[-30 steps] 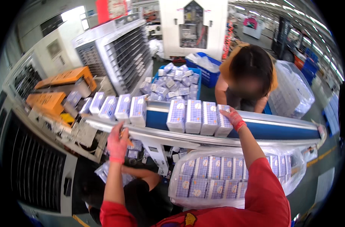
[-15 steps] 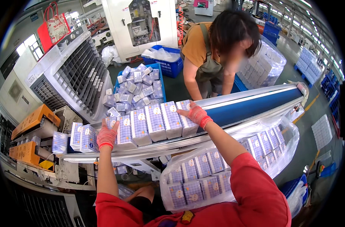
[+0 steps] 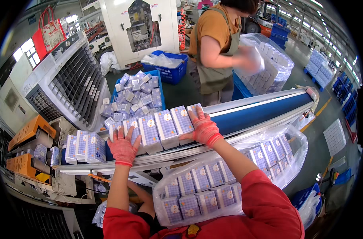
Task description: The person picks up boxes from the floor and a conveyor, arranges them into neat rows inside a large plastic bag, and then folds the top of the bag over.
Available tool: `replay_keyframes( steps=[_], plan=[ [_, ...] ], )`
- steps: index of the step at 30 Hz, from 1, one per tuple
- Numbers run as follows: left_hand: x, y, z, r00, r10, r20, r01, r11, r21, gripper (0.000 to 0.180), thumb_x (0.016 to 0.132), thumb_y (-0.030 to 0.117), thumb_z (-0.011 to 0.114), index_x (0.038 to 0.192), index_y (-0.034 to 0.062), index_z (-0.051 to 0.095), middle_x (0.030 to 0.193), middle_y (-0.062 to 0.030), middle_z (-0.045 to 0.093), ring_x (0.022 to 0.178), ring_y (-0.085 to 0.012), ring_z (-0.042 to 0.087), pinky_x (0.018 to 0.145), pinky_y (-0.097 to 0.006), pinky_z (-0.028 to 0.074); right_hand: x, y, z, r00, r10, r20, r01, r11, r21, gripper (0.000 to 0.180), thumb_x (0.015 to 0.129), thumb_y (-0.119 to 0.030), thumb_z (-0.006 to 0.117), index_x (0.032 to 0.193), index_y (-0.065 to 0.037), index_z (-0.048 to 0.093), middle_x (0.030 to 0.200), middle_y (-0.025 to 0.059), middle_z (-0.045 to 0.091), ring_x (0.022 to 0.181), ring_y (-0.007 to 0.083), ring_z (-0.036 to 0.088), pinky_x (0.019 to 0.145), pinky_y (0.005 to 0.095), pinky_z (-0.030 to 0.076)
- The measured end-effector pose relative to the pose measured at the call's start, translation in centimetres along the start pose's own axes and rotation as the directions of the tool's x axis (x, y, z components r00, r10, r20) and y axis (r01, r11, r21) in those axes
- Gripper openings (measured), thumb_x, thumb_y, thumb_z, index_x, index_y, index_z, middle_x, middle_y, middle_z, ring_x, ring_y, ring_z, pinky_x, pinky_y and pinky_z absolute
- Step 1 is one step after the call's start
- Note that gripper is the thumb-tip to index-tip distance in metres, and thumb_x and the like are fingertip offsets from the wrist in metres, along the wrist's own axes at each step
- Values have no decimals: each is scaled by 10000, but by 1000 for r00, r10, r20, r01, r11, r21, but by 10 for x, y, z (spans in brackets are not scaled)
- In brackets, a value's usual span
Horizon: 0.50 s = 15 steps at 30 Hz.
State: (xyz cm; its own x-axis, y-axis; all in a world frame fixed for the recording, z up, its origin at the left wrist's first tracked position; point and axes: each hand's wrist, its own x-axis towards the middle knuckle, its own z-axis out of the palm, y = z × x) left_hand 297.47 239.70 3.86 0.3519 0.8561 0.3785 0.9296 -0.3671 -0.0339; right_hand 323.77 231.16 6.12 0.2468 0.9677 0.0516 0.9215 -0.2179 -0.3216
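Note:
Both my hands wear red knit gloves and press from either end on a row of several purple-checked tissue packs [image 3: 161,129] lying on the blue conveyor belt [image 3: 261,111]. My left hand [image 3: 122,146] is flat against the left end of the row. My right hand [image 3: 203,127] clamps the right end. Three more packs [image 3: 84,146] stand apart on the belt to the left.
A clear plastic bag [image 3: 205,187] filled with the same packs sits below the belt by my right arm. A blue crate [image 3: 135,97] of loose packs lies beyond the belt. Another person [image 3: 219,44] in an apron stands across, handling a large bag of packs [image 3: 269,63].
The view has swung left and the row now sits more central. My hands have closed in on the ends of the row. The person opposite has straightened up and turned to the bag.

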Motion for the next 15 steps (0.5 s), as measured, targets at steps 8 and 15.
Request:
replay_keyframes(
  steps=[8, 15],
  plan=[
    [22, 66, -17, 920, -133, 370, 118, 991, 62, 743, 705, 589, 432, 1209, 47, 368, 1208, -196, 376, 1136, -319, 340, 915, -395, 288, 43, 81, -9, 930, 265, 256, -352, 844, 405, 1152, 480, -578, 680, 1257, 65, 125, 1209, 211, 369, 1138, 277, 361, 932, 300, 301],
    [17, 84, -24, 986, -101, 133, 120, 982, -148, 793, 669, 572, 502, 1163, -35, 377, 1103, -233, 458, 1045, -311, 437, 858, -347, 365, 38, 140, -2, 960, 176, 216, -264, 823, 503, 1174, 482, -601, 663, 1265, 63, 94, 1259, 203, 308, 1159, 271, 335, 945, 302, 280]
  ],
)
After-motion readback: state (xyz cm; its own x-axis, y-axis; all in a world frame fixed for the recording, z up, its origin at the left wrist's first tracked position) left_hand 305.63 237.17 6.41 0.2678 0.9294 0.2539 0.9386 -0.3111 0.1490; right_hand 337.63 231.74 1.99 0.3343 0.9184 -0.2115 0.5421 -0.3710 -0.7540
